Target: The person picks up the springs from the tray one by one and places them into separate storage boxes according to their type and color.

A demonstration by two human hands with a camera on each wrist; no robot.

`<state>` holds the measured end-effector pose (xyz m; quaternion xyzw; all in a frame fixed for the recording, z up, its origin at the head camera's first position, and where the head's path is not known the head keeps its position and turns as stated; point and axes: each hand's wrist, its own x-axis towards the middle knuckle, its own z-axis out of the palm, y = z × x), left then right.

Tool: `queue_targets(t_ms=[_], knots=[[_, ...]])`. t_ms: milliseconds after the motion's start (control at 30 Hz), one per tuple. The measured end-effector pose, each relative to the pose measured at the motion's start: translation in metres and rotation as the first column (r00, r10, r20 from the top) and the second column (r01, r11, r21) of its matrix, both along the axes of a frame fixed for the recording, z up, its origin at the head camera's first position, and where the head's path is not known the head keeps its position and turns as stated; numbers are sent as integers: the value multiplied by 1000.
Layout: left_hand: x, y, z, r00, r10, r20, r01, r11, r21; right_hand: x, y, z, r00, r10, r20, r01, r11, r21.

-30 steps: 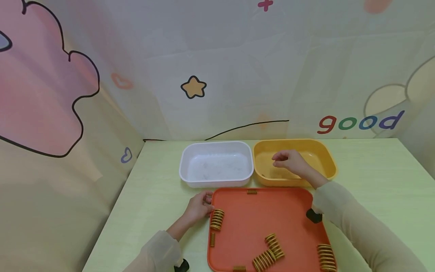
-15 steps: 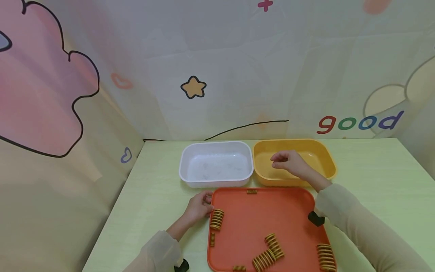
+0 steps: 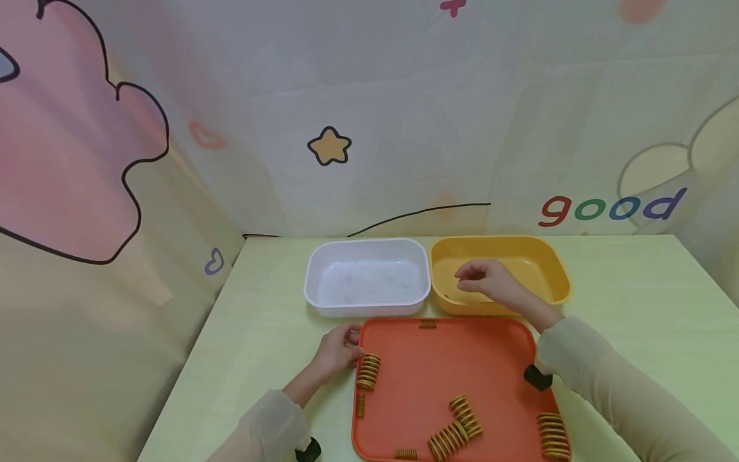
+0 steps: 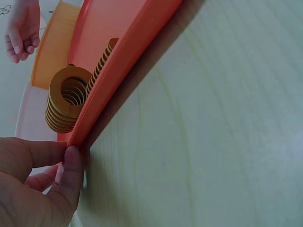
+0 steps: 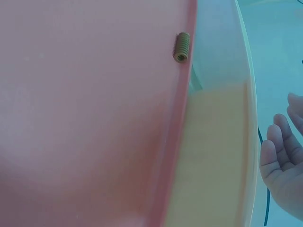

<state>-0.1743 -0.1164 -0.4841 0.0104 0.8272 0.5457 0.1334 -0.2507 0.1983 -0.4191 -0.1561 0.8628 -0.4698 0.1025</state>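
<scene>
My left hand (image 3: 335,353) pinches the left rim of a red-orange tray (image 3: 416,366) between thumb and fingers, as the left wrist view shows closely. Just inside that rim lie a large gold coil spring (image 3: 368,371) and a small spring (image 3: 360,405). My right hand (image 3: 491,280) hovers over the yellow bin (image 3: 537,282), fingers loosely bent, with nothing visible between them. Two large springs (image 3: 448,441) touch each other on the tray's lower middle. Another large spring (image 3: 553,436) lies by the right rim. Small springs lie at the far rim (image 3: 428,325) and near rim (image 3: 407,453).
A white bin (image 3: 367,308) stands left of the yellow one, both just beyond the tray. A tiny dark speck (image 3: 446,296) shows on the yellow bin's floor. A printed cloth (image 3: 404,128) hangs behind the pale wooden table (image 3: 635,289).
My right hand has shifted slightly left and toward me over the yellow bin. The left hand keeps its grip on the tray, and the springs stay where they were.
</scene>
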Motion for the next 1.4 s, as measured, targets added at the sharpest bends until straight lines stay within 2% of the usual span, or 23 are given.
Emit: queue_targets(t_ms=[133, 633, 867, 1167, 1400], knots=[[-1, 0, -1, 1000, 0, 3, 0, 1000, -8, 4, -4, 3, 1000, 3, 22, -3, 1000, 4], [-1, 0, -1, 1000, -1, -8, 1, 1000, -4, 14, -14, 8, 997, 77, 11, -77, 996, -42], [0, 0, -1, 1000, -4, -7, 4, 1000, 1, 21, -17, 10, 994, 102, -40, -103, 994, -22], [0, 0, -1, 1000, -6, -12, 6, 1000, 4, 25, -19, 7, 991, 135, -10, -135, 991, -16], [-1, 0, -1, 1000, -2, -8, 2, 1000, -4, 29, -21, 5, 979, 201, -42, -203, 978, -45]])
